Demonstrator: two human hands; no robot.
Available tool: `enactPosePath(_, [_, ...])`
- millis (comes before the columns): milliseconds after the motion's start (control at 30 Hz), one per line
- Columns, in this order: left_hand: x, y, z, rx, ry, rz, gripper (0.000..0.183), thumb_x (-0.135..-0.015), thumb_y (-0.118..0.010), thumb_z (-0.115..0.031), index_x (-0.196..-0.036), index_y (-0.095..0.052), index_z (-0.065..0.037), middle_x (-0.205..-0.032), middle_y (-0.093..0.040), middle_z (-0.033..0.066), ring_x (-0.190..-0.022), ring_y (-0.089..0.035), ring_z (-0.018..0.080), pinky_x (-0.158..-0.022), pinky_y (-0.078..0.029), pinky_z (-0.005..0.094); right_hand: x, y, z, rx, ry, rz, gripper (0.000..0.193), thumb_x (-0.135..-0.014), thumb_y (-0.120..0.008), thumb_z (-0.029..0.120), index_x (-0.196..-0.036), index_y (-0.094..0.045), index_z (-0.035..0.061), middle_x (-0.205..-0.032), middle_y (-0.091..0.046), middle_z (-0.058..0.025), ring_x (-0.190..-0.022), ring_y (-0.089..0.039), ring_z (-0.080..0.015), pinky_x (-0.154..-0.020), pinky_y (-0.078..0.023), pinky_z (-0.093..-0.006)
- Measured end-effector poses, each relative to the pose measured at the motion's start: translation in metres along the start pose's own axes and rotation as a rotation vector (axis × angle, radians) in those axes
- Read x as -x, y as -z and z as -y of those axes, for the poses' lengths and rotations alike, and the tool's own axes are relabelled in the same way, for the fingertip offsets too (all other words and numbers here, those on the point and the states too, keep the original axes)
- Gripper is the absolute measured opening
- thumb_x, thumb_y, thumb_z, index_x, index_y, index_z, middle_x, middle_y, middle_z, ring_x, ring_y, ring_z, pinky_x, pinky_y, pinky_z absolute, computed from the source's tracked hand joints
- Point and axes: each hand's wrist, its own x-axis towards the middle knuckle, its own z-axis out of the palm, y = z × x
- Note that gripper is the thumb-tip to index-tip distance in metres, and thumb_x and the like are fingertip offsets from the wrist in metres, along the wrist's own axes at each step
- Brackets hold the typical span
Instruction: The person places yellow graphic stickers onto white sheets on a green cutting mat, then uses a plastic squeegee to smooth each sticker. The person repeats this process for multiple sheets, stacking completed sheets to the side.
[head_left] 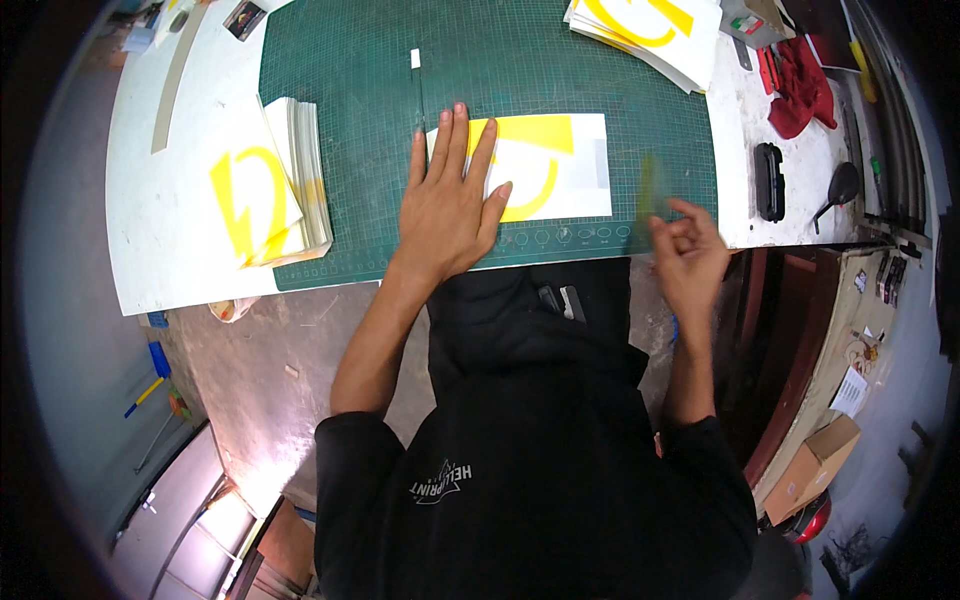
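Near the front edge of the green mat (345,70), a white-and-yellow sheet (580,165) lies flat. The left hand (447,205) rests palm-down over its left part, fingers spread, grasping nothing. Right of the sheet and apart from it, the right hand (688,245) pinches a blurred yellow-green strip (648,185). One stack (255,195) overlaps the mat's left edge; another stack (655,35) lies toward its far right.

Cutting mat (360,70) passable between left paper stack (312,185) and left hand (440,220). Right hand (690,255) with blurred yellow-green strip (649,185) obstructs near-right; second stack (685,55) blocks far-right corner.
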Motion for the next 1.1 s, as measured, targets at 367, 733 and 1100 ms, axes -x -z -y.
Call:
enactPosePath(367, [-0.036,0.038,0.004,0.407,-0.017,-0.04,0.065,-0.111,-0.034,-0.055,-0.14,-0.068,-0.007,-0.148,-0.063,0.016,-0.139,-0.054,0.0352,-0.129,-0.017,0.0589,-0.016,-0.05,0.039,0.502,0.967,0.158,0.028,-0.085,-0.07,-0.003,-0.112,-0.072,0.0022,-0.115,-0.074,-0.0146,-0.096,-0.067,-0.0262,-0.08,-0.053,-0.0411])
enactPosePath(733, [-0.065,0.021,0.041,0.662,-0.155,0.295,0.092,-0.108,0.001,-0.066,-0.151,-0.059,-0.012,-0.156,-0.058,0.01,-0.153,-0.042,0.0286,-0.132,-0.015,0.0507,0.014,-0.087,0.042,0.546,1.067,0.199,0.032,-0.083,-0.068,0.009,-0.115,-0.07,0.0037,-0.118,-0.073,-0.0084,-0.089,-0.061,-0.0239,-0.075,-0.046,-0.0421])
enactPosePath(1100, [-0.067,0.014,0.05,0.543,-0.431,0.16,0.044,-0.103,-0.066,-0.032,-0.142,-0.067,-0.012,-0.149,-0.063,0.0092,-0.14,-0.054,0.0335,-0.126,-0.027,0.0549,0.039,-0.087,0.048,0.403,1.108,0.521,0.022,-0.082,-0.07,0.008,-0.104,-0.073,0.0061,-0.112,-0.074,-0.0058,-0.098,-0.062,-0.0232,-0.089,-0.047,-0.0417])
